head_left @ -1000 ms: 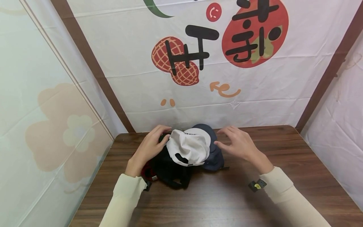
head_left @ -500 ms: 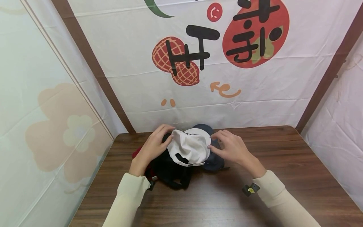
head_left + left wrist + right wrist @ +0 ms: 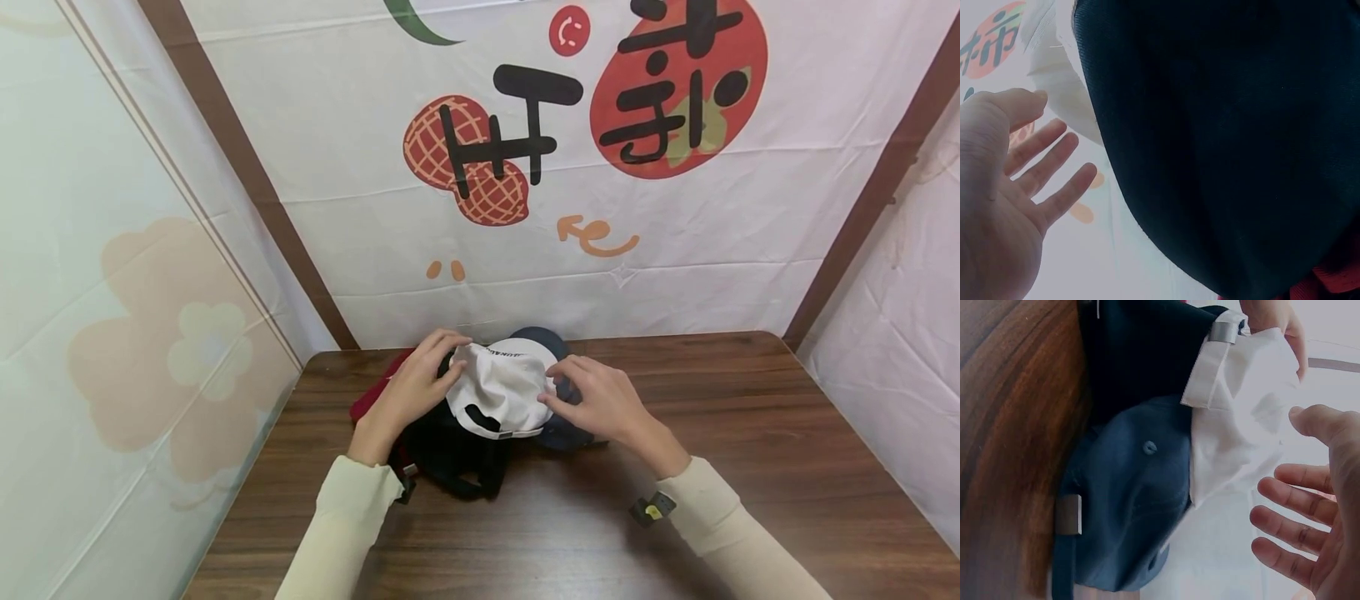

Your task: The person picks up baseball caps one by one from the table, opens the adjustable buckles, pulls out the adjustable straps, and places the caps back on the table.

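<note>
A white cap (image 3: 498,387) lies on top of a heap of caps at the back of the table. My left hand (image 3: 420,379) is at its left side, fingertips close to the crown; in the left wrist view the fingers (image 3: 1065,190) are spread and hold nothing. On the other side, my right hand (image 3: 600,396) overlaps the white cap's edge, its loosely bent fingers (image 3: 1291,559) apart from the cloth in the right wrist view. Underneath are a navy cap (image 3: 1129,487) on the right and a black cap (image 3: 450,458) on the left. A red cap (image 3: 375,396) shows behind my left hand.
The brown wooden table (image 3: 570,533) extends in front of the heap and to its right. A white printed cloth (image 3: 675,275) hangs right behind the table's back edge, with further cloth walls at both sides.
My right hand has moved left, from beside the navy cap to the white cap's edge. My left hand has shifted slightly right, and more of the red cap shows. The caps stay in place.
</note>
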Demonstrator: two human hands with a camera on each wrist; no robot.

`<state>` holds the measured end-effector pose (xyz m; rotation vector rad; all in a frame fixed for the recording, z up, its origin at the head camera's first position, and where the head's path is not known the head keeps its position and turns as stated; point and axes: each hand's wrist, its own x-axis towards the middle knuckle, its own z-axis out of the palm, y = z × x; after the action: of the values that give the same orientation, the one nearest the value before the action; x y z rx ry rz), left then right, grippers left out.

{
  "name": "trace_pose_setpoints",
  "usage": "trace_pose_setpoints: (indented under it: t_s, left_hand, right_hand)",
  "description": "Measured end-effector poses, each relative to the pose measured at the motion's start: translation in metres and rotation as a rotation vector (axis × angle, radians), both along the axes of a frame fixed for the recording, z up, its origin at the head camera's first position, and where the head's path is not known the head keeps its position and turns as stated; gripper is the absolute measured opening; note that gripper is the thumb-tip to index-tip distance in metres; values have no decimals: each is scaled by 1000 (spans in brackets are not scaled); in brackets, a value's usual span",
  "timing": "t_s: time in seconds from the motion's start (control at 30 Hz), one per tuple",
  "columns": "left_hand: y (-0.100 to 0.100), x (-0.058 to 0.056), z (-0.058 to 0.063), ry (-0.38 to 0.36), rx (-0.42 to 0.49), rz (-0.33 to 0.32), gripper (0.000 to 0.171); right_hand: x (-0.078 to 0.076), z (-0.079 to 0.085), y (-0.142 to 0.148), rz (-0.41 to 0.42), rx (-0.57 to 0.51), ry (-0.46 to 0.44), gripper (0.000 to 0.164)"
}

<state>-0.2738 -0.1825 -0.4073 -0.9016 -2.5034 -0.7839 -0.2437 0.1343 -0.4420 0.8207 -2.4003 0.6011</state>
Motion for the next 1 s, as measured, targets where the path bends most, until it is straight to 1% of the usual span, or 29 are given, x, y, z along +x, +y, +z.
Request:
trace_pose_setpoints:
  t_s: [0.2,0.37,0.43,0.53,0.67,0.77,1.0]
  left_hand:
    - [3,-3,-4,23,9,-38,34]
    - [6,-5,-9,24,0,-41,33]
    - [7,-5,-10,14,-1,-37,33]
    - [8,-6,-11,7,1,-41,32]
    - [9,-7,-12,-7,0,-41,33]
    - [10,-9,-12,-17,3,-40,33]
    - [12,-12,-10,-7,42,-49,21]
  right_hand:
    - [-1,-10,-6,-4,-7,-6,31]
    - [0,-16,-11,-13,-12,-22,31]
    - [1,-17,-12,-21,-11,-36,31]
    - [1,-18,-14,-36,-5,-52,26]
    - [1,-19,-15,-53,3,-56,18]
    - [0,-20,-16,-56,2,-50,16]
    - [-1,-17,-17,-52,-15,-59,14]
